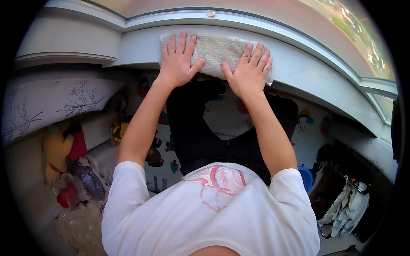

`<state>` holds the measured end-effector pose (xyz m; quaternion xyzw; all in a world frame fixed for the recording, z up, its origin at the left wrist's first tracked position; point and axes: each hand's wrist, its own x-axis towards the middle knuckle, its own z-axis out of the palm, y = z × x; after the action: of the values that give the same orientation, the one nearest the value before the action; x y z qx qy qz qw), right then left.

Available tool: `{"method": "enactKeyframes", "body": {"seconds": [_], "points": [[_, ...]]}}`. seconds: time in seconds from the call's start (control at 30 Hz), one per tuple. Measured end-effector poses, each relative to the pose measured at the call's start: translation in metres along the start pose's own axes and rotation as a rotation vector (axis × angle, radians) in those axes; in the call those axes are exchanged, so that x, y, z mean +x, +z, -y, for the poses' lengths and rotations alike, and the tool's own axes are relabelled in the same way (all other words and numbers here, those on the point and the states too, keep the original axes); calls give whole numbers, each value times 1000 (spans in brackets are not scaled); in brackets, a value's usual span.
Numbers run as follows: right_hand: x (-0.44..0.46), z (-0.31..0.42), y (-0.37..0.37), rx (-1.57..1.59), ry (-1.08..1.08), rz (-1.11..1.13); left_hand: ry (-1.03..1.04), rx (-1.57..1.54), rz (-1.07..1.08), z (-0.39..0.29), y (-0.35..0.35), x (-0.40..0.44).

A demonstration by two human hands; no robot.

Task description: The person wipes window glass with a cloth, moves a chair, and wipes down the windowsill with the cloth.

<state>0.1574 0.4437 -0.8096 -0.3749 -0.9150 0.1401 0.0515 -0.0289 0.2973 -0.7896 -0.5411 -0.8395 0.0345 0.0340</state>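
A pale, fluffy cloth (pixel 213 53) lies spread out on the white windowsill (pixel 139 48). My left hand (pixel 178 62) presses flat on its left end, fingers stretched apart. On the right end rests my right hand (pixel 250 72), also flat with its fingers spread. Between the two hands the cloth lies smooth, and its lower edge reaches the front edge of the sill. Neither hand is closed around anything.
Behind the sill runs the window frame (pixel 222 19), with a small clip-like piece (pixel 210 13) on it. Soft toys (pixel 57 149) and bags lie low on the left. At the lower right, clothes (pixel 350 209) hang near a blue basin (pixel 306 178).
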Motion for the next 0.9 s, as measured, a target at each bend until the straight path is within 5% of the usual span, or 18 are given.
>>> {"method": "enactKeyframes", "body": {"seconds": [0.4, 0.9], "points": [[-4, -199, -38, -69, 359, -50, 95, -172, -53, -203, 9, 82], [-2, -128, -15, -37, 194, -194, 7, -138, -40, -130, -1, 47]]}}
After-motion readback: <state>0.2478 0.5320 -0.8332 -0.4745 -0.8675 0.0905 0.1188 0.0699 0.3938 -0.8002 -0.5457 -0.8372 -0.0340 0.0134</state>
